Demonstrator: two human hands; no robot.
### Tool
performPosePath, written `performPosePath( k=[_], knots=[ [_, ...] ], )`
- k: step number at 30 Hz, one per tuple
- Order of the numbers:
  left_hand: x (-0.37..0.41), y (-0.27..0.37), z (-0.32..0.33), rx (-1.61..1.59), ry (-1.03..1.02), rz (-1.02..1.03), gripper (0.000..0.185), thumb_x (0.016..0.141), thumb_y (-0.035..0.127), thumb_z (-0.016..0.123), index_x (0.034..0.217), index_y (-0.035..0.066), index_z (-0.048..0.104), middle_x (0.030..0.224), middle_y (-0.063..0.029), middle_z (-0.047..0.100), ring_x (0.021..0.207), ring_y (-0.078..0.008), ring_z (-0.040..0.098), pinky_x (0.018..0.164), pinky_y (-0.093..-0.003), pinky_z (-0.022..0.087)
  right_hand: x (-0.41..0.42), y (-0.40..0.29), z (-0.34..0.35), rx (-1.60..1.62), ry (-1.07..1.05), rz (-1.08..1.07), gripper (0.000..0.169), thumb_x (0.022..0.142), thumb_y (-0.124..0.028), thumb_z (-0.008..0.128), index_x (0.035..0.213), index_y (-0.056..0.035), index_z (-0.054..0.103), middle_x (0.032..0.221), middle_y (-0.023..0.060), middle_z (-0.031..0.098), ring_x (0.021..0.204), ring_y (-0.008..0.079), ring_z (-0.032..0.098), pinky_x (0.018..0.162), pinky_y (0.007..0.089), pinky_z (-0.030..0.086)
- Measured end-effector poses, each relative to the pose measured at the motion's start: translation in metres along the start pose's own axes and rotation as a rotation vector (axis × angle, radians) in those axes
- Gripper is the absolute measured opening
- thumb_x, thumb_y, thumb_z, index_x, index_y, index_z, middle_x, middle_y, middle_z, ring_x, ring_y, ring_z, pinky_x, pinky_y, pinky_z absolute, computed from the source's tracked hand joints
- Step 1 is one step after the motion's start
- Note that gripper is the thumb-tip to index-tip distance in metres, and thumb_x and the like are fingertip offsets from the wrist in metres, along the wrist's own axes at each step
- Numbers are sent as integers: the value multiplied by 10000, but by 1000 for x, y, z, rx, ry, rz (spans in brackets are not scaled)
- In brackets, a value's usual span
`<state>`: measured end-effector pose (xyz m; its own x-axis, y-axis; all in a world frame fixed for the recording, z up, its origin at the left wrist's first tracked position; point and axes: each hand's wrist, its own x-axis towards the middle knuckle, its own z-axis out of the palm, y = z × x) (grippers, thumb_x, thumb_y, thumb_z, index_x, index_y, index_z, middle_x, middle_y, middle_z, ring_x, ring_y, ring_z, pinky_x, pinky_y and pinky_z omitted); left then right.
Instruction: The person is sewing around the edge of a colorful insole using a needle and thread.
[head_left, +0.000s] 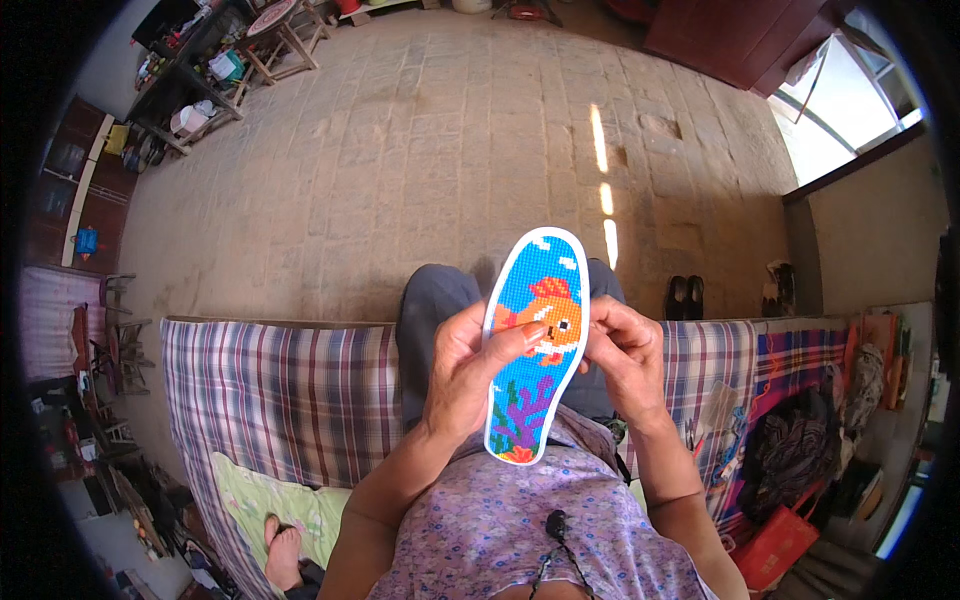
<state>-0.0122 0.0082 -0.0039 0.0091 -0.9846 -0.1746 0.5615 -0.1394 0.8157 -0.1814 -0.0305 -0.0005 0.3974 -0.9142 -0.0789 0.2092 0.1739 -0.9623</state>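
Observation:
An insole (529, 409) cross-stitched in blue, with an orange fish and purple coral, is held upright above my lap. Its border is white. My left hand (469, 367) grips it from the left side, thumb lying flat across the fish and the other fingers hidden behind. My right hand (626, 356) is at the insole's right edge with thumb and fingers drawn together. Whether a needle or thread is pinched there is too small to tell.
I sit on a bed edge with a plaid sheet (285, 397). Another person's bare foot (283, 559) rests on a green cloth (240, 491) at left. Scissors (697, 446), dark clothing (787, 450) and a red bag (776, 544) lie at right. Black shoes (684, 296) stand on the brick floor (450, 165).

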Motion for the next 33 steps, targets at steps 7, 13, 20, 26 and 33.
performPosePath(
  k=[7,13,20,26,33],
  knots=[
    [2,2,0,-5,-25,-16,237,872,122,622,1047,-38,618,953,-77,659,847,-94,609,775,-241,491,-9,-4,-3,-192,-12,-106,231,879,16,504,1064,76,627,789,58,612,636,83,523,575,221,424],
    [3,-1,-5,-46,-41,-73,240,860,133,634,1034,-32,623,955,-84,665,860,-106,620,789,-249,495,-10,2,-9,-232,-55,-182,292,844,5,486,1092,77,621,799,91,609,634,120,537,574,247,432],
    [3,6,-1,-63,-43,-118,269,834,124,600,1040,-49,611,977,-102,669,864,-135,634,801,-266,497,-6,12,-14,-113,-106,-212,292,842,22,483,1093,74,624,801,110,597,629,130,516,571,249,417],
    [2,3,-7,-107,-96,-149,295,836,140,611,1061,-50,604,992,-108,665,880,-140,632,806,-273,506,-3,11,-18,-78,-159,-212,270,842,27,484,1062,74,634,794,113,587,634,139,498,571,254,402],
    [2,-3,-11,-150,-168,-167,339,859,191,631,1097,-45,590,1007,-113,658,895,-146,634,814,-290,522,-5,17,-20,70,-143,-140,243,865,14,490,1047,63,643,886,118,624,668,124,504,597,251,411]
  ],
)
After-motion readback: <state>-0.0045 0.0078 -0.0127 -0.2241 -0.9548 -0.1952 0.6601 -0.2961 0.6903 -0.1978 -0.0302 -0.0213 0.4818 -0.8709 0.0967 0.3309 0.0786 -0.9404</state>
